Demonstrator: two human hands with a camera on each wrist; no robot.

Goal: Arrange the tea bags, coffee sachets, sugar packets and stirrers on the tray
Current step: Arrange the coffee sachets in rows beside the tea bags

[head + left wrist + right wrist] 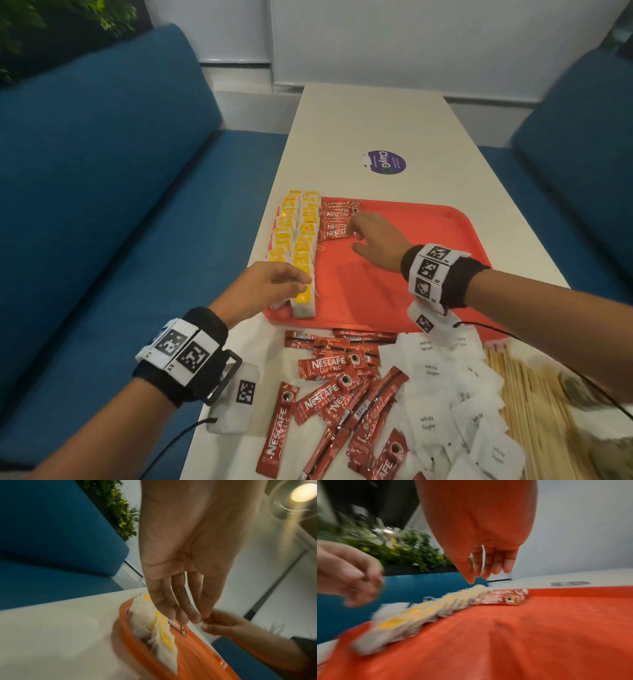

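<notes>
A red tray (411,240) lies on the white table (370,116). Along its left edge two overlapping rows of tea bags (301,240) with yellow tags run front to back. Just right of their far end a short column of red coffee sachets (337,219) lies crosswise, each printed "NESCAFE CLASSIC".

The right hand (373,240) hangs over the tray with fingers spread and relaxed, its fingertips just beside the right ends of those sachets; whether they touch is hard to tell, as the right wrist view is blurred. It holds nothing. The left hand (270,284) sits at the near end of the tea bag rows, fingers extended and close together, their tips at the nearest bags, seemingly in contact, with nothing gripped.

On the table in front of the tray lies a loose heap of more red sachets (339,394) with the same "NESCAFE CLASSIC" print. Right of them is a spread of white packets (442,394) marked "White Sugar". Farther right lies a bundle of pale wooden stirrers (524,394).

Beyond the tray a round purple sticker (387,162) reads "ClayGo". Blue sofas (102,178) flank the table on both sides
</notes>
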